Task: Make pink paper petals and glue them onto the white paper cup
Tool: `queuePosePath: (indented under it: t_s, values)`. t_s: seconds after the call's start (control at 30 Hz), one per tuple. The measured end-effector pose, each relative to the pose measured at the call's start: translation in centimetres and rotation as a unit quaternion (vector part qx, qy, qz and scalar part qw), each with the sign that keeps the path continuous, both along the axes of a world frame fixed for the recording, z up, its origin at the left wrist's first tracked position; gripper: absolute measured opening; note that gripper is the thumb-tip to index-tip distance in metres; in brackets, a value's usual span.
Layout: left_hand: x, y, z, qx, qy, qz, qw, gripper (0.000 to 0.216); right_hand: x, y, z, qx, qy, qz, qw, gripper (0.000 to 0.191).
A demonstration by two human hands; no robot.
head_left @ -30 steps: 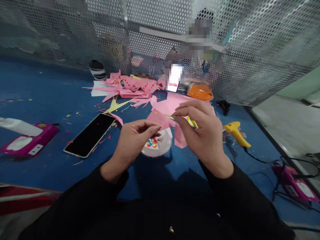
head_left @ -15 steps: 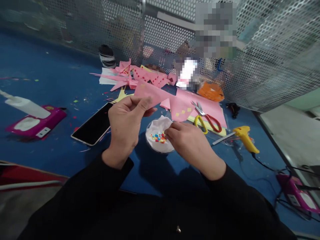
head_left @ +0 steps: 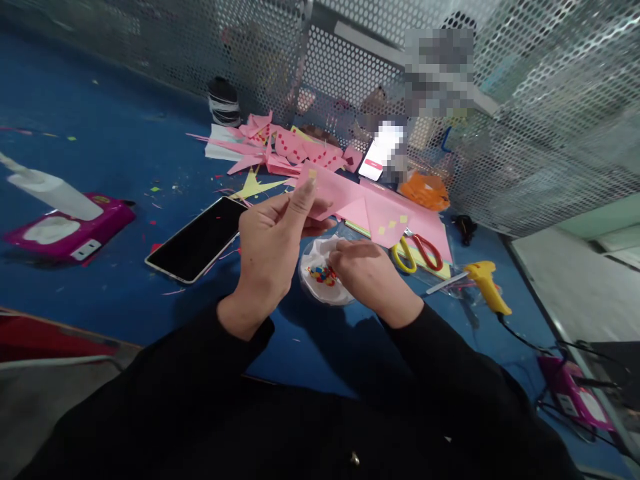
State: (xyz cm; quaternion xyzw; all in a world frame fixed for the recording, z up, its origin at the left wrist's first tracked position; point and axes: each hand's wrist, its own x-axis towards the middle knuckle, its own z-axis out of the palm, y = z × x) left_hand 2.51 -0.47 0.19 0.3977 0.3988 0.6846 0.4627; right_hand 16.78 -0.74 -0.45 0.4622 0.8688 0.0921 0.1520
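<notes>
My left hand (head_left: 267, 257) pinches a cut pink paper piece (head_left: 340, 190) between thumb and fingers. Small yellow squares dot both of its ends, one of them by my thumb tip. Below the paper sits a small round bowl (head_left: 306, 283), lined with white paper and holding a heap of tiny red, yellow and blue bits (head_left: 323, 273). My right hand (head_left: 375, 273) reaches over the bowl's right side, fingertips pressed together at the bits. Whether a bit is between those fingers is hidden. Scissors (head_left: 425, 252) with one yellow and one red handle lie just beyond my right hand.
A dark phone (head_left: 197, 240) lies left of my left hand. Pink paper cutouts (head_left: 280, 147) pile at the back, near a lit phone (head_left: 376, 157) and an orange bundle (head_left: 424, 191). A yellow glue gun (head_left: 487, 283) is at right, a purple power strip (head_left: 70, 223) at left.
The view has shifted slightly. My left hand with the pink paper has moved a little right and turned. My right fingertips remain at the bits in the bowl.
</notes>
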Motion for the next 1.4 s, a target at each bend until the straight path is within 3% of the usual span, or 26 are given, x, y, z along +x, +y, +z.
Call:
queuePosePath:
  t_s: [0.5, 1.03, 1.23, 1.33, 1.4]
  values:
    - [0.1, 0.0, -0.1, -0.005, 0.018, -0.001, 1.000, 0.038, -0.6, -0.3, 0.6, -0.018, -0.026, -0.007, 0.999, 0.022]
    - [0.2, 0.0, 0.0, -0.013, -0.005, -0.008, 1.000, 0.030, -0.2, -0.2, 0.0, 0.007, 0.015, 0.006, 1.000, 0.020]
    - [0.1, 0.2, -0.3, -0.010, 0.026, 0.004, 1.000, 0.032, 0.8, -0.4, 0.1, 0.007, 0.176, -0.018, 0.984, 0.023]
    - [0.1, 0.4, -0.6, -0.009, 0.028, 0.002, 1.000, 0.030, 1.4, -0.8, -0.1, 0.020, 0.296, -0.034, 0.954, 0.019]
    - [0.0, 0.6, -0.9, -0.006, 0.026, 0.001, 1.000, 0.028, 1.6, -1.1, -0.3, 0.021, 0.393, -0.041, 0.918, 0.016]
